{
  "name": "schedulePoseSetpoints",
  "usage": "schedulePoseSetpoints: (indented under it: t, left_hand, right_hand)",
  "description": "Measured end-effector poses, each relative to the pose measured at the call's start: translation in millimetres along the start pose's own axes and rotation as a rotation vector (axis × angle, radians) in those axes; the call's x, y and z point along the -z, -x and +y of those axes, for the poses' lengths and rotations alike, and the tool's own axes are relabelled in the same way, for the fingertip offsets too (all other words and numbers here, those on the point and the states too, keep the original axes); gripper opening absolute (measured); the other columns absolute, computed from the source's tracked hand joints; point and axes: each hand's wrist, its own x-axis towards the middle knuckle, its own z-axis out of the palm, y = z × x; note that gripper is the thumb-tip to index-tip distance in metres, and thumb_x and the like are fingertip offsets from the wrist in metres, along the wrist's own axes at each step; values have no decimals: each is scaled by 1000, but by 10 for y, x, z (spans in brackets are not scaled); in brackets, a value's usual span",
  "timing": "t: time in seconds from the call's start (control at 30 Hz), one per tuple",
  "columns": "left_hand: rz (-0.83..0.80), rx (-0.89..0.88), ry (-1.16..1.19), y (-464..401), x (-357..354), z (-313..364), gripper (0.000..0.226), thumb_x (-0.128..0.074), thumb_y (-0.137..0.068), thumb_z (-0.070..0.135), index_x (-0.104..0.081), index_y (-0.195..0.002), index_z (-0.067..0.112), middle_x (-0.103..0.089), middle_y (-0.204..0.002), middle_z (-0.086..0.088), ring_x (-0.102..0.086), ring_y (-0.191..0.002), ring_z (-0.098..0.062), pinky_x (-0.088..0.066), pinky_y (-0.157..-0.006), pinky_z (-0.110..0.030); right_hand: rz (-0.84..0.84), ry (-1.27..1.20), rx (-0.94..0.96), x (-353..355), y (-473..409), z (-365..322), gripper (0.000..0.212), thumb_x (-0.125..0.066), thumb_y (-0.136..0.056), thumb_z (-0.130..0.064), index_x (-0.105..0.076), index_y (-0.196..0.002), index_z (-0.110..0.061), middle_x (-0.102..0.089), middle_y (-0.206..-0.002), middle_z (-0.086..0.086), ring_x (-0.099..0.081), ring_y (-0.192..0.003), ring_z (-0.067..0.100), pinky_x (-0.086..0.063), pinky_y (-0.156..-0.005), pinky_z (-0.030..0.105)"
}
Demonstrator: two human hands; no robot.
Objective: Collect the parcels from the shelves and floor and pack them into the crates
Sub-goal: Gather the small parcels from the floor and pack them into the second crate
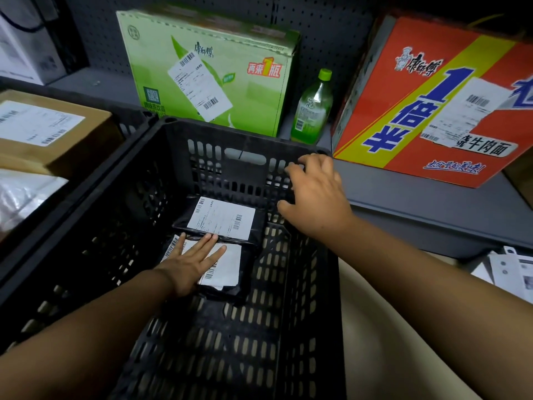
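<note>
Parcels lie inside a black slatted crate [161, 215] in the middle of the scene: a near parcel [227, 269] in black wrap with a white label, and a far parcel [222, 219] of the same kind just beyond it, the two overlapping at their edges on the crate floor. The left hand [189, 265] rests flat on the near parcel, its grip spread with straight fingers whose tips reach the edge of the far parcel. The right hand [315, 194] sits at the far right corner of the crate, fingers curled over the rim. To the left stands a second crate [127, 122] holding a brown box [52, 134] with a white label. On the grey shelf [418, 197] beyond, a green carton [210, 70] stands on the left, a green bottle [313, 108] stands just right of it, and a red carton [432, 102] leans on the far right.
</note>
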Motion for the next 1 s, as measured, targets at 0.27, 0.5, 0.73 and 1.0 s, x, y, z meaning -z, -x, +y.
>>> schedulePoseSetpoints:
  t: [0.27, 0.5, 0.73, 1.0]
  left_hand:
    - [-16, 76, -134, 74, 43, 9, 102, -50, -91, 29, 47, -123, 34, 47, -137, -5, 48, -121, -28, 19, -96, -71]
    - [-76, 35, -41, 32, 34, -80, 102, -51, -86, 54, 40, -129, 37, 48, -136, -1, 47, -124, -27, 12, -101, -71]
    - [-100, 56, -99, 22, 105, -38, 97, -53, -89, 45, 28, -141, 34, 45, -140, -3, 40, -132, -29, 5, -103, -72]
    - [93, -24, -116, 142, 555, 240, 99, -43, -77, 74, 14, -147, 34, 21, -156, -1, 15, -144, -19, 6, -112, -56]
  right_hand:
    - [-5, 6, -20, 9, 9, -2, 57, -59, -81, -40, -46, -129, -13, -34, -138, 11, -18, -133, 31, -27, -105, 44]
    - [15, -4, -15, -18, 6, 2, 54, -59, -80, -38, -49, -126, -14, -36, -137, 11, -19, -132, 29, -27, -105, 43]
    - [54, -53, -23, 4, -4, 12, 50, -58, -82, -34, -50, -127, -12, -40, -134, 9, -25, -128, 29, -29, -103, 41]
    - [244, -322, -93, 139, 149, 116, 43, -59, -83, -27, -55, -125, -18, -48, -126, 2, -37, -122, 23, -31, -99, 36]
